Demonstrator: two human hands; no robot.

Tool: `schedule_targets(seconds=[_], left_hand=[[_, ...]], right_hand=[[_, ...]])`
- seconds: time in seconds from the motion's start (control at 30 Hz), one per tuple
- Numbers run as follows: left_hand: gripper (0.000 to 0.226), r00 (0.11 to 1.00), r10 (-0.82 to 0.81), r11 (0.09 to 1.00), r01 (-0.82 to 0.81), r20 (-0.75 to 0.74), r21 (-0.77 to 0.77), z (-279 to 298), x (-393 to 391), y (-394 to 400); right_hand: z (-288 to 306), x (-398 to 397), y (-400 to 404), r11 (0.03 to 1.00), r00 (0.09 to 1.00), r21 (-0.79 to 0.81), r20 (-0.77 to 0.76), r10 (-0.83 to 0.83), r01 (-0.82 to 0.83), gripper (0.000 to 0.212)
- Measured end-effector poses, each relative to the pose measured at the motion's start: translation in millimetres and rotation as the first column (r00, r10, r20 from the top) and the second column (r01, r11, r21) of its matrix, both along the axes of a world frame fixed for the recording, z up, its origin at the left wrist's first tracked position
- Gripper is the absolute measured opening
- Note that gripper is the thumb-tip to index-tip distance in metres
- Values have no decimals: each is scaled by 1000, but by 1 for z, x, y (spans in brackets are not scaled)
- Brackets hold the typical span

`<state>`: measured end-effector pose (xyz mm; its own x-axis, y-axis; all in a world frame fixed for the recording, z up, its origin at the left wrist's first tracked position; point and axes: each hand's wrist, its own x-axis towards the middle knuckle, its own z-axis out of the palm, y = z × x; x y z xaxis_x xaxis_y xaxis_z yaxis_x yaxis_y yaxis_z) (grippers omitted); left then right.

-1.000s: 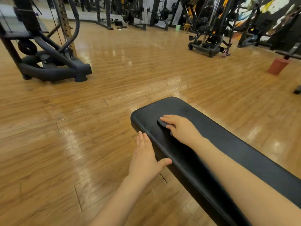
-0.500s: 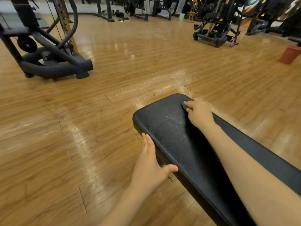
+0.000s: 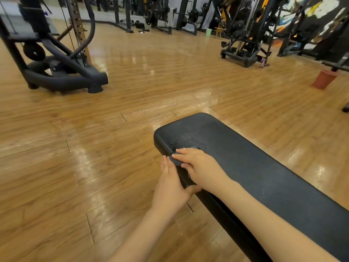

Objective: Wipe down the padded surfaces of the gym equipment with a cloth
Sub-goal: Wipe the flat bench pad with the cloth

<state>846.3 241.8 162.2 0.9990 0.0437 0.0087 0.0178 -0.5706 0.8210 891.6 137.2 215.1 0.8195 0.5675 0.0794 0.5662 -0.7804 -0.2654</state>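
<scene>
The right hand point(image 3: 200, 168) lies flat on a dark cloth point(image 3: 176, 160) and presses it on the left edge of the black bench pad point(image 3: 264, 173), near the rounded far end. Its fingers are straight, not curled around the cloth. Most of the cloth is hidden under the hand, so its full shape is not clear. The left hand point(image 3: 171, 188) is released and holds nothing; it rests with straight fingers against the side of the pad, with the thumb under the right wrist. A wet patch shines on the pad just beyond the cloth. The bench stands on a wooden floor point(image 3: 94, 176). A red bin point(image 3: 323, 79) stands far to the right.
</scene>
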Motion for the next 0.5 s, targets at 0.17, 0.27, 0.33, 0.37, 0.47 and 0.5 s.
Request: schedule_targets(seconds=[0.17,0.27,0.33,0.37,0.47,0.5], left_hand=[[131,996,-11,999,14,-83,42,5,5,5],[136,991,-48,998,52,-127,31,7,11,7],[138,987,-71,997,72,-141,2,7,14,8],[139,987,-79,997,78,-142,-14,7,15,8],[139,986,-100,995,97,-131,-32,3,17,9],[139,987,-110,994,107,-119,-36,2,17,10]], right_hand=[[-7,34,4,998,1000,54,-1,-30,30,38],[-4,67,-2,994,995,53,-25,-93,94,39],[-1,92,-14,984,985,66,-45,-164,167,39],[-1,105,-23,974,976,79,-55,-209,213,39],[-1,141,-52,908,920,152,-95,-379,390,37],[-1,152,-60,874,889,162,-110,-444,457,37]])
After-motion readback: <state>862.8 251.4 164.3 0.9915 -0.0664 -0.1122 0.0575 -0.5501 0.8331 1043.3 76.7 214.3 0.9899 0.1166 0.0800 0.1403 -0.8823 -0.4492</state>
